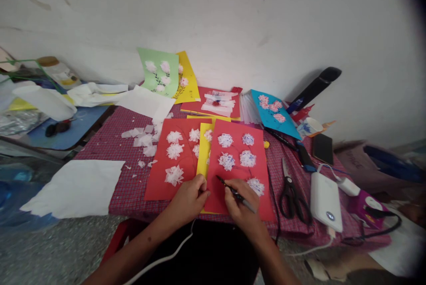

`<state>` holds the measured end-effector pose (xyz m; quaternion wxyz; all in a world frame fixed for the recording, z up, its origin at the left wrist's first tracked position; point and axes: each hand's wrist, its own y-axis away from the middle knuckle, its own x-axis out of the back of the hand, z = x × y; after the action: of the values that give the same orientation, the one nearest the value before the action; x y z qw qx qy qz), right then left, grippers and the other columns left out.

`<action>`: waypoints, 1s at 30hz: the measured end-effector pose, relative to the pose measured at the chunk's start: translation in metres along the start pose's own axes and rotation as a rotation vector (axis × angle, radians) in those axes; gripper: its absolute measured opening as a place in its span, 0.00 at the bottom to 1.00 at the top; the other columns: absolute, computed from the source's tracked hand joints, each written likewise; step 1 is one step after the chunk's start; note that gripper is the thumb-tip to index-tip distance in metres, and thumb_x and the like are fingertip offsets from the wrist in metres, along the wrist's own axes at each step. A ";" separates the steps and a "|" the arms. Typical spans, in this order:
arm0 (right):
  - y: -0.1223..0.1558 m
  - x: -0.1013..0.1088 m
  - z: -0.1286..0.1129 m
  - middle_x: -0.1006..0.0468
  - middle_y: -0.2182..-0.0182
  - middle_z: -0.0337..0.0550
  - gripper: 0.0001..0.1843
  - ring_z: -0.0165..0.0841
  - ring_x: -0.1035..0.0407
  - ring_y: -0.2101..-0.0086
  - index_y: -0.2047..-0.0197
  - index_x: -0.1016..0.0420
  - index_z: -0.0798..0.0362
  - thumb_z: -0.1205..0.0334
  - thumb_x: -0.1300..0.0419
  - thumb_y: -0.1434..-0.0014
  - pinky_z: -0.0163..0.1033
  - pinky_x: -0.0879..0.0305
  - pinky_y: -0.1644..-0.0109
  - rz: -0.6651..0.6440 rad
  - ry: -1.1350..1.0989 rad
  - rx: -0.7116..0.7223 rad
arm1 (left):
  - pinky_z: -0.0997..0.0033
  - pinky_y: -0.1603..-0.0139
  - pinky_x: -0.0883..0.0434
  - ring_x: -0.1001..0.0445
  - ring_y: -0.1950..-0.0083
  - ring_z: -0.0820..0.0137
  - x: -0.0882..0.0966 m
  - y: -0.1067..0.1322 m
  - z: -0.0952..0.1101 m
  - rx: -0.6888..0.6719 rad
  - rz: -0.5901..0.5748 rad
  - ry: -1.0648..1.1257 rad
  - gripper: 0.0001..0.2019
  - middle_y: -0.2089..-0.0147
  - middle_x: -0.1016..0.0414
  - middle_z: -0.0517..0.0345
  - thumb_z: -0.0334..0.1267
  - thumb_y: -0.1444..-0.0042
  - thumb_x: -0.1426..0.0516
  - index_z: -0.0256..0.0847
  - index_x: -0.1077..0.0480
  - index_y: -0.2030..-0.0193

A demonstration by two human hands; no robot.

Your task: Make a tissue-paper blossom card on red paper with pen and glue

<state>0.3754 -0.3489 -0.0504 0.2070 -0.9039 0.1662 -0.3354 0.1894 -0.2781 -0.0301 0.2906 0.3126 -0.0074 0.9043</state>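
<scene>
Curled into a loose fist, my left hand [190, 197] rests over the lower edges of the cards, with nothing visible in its fingers. My right hand [242, 200] is shut on a dark pen [235, 192], whose tip is at the left part of a red card [239, 211]. That card bears several white-and-blue tissue flowers [248, 158] joined by thin dark lines. Beneath it lies a yellow card [203, 160]. To the left, another red card [156, 183] carries white tissue flowers [175, 151], with faint curved lines beside them.
Scissors [290, 196], a white power bank [326, 200] and a power strip [368, 208] lie on the right. Torn tissue pieces [146, 136] and white sheets [78, 187] are on the left. A green flower card [161, 72] and a blue one [274, 112] stand at the back.
</scene>
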 end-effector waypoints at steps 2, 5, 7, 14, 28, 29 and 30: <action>0.000 0.000 0.000 0.19 0.63 0.45 0.09 0.36 0.24 0.64 0.55 0.24 0.50 0.69 0.42 0.37 0.41 0.27 0.59 0.003 -0.008 -0.015 | 0.70 0.67 0.44 0.35 0.70 0.71 -0.001 0.000 -0.001 -0.003 0.000 -0.005 0.06 0.71 0.34 0.64 0.34 0.42 0.47 0.43 0.42 0.69; 0.001 0.000 0.000 0.19 0.64 0.44 0.09 0.35 0.24 0.64 0.55 0.24 0.50 0.69 0.42 0.37 0.41 0.28 0.60 -0.006 -0.019 -0.013 | 0.71 0.67 0.44 0.35 0.70 0.71 -0.002 -0.001 -0.003 -0.003 -0.002 -0.007 0.06 0.72 0.34 0.64 0.34 0.42 0.47 0.42 0.42 0.68; 0.002 0.000 0.000 0.19 0.64 0.43 0.09 0.35 0.24 0.64 0.56 0.24 0.50 0.70 0.42 0.37 0.40 0.28 0.60 -0.035 -0.035 0.005 | 0.71 0.67 0.44 0.35 0.70 0.71 -0.002 -0.001 -0.004 -0.006 -0.003 -0.007 0.06 0.71 0.34 0.64 0.34 0.42 0.46 0.42 0.42 0.68; 0.000 -0.001 0.000 0.19 0.64 0.43 0.09 0.35 0.24 0.65 0.56 0.24 0.50 0.70 0.42 0.38 0.40 0.28 0.61 0.015 -0.016 -0.012 | 0.71 0.68 0.44 0.35 0.70 0.71 -0.001 -0.001 -0.002 0.001 -0.002 -0.011 0.06 0.72 0.34 0.64 0.34 0.42 0.46 0.42 0.42 0.68; 0.000 0.000 0.000 0.19 0.67 0.42 0.09 0.35 0.24 0.68 0.58 0.24 0.49 0.70 0.42 0.39 0.40 0.28 0.63 -0.005 -0.041 -0.008 | 0.70 0.68 0.44 0.35 0.70 0.71 -0.001 0.000 -0.002 0.004 -0.002 -0.022 0.06 0.72 0.34 0.64 0.35 0.42 0.46 0.43 0.42 0.69; 0.000 0.000 0.000 0.20 0.67 0.42 0.09 0.35 0.24 0.68 0.58 0.24 0.49 0.70 0.42 0.39 0.40 0.28 0.63 0.023 -0.030 -0.018 | 0.70 0.68 0.44 0.35 0.70 0.71 -0.001 0.000 -0.002 0.006 -0.002 -0.018 0.07 0.72 0.34 0.64 0.35 0.42 0.46 0.43 0.42 0.69; 0.001 0.000 0.001 0.20 0.67 0.42 0.09 0.35 0.24 0.68 0.58 0.24 0.49 0.70 0.42 0.39 0.40 0.28 0.63 0.035 -0.026 -0.017 | 0.70 0.68 0.44 0.35 0.70 0.71 -0.001 0.000 -0.001 0.006 -0.002 -0.014 0.07 0.72 0.34 0.64 0.35 0.42 0.46 0.43 0.42 0.69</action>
<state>0.3759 -0.3493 -0.0511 0.2074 -0.9069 0.1818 -0.3185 0.1895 -0.2782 -0.0321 0.2905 0.3196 -0.0061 0.9019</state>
